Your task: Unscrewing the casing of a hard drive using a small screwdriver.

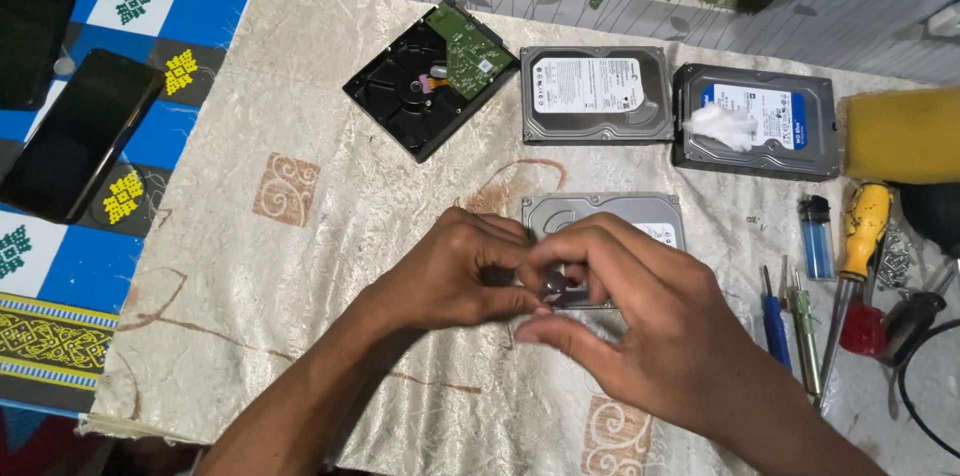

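Both hands, left (455, 276) and right (625, 306), pinch a small metal part (556, 285) over the near drive (610, 216); at 11 o'clock one drive (425, 81) lies opened, two others look closed.

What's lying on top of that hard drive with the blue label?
A small white wad, like cotton or tissue, sits on the blue-labelled hard drive, covering part of the label; whatever lies beneath the wad is hidden.
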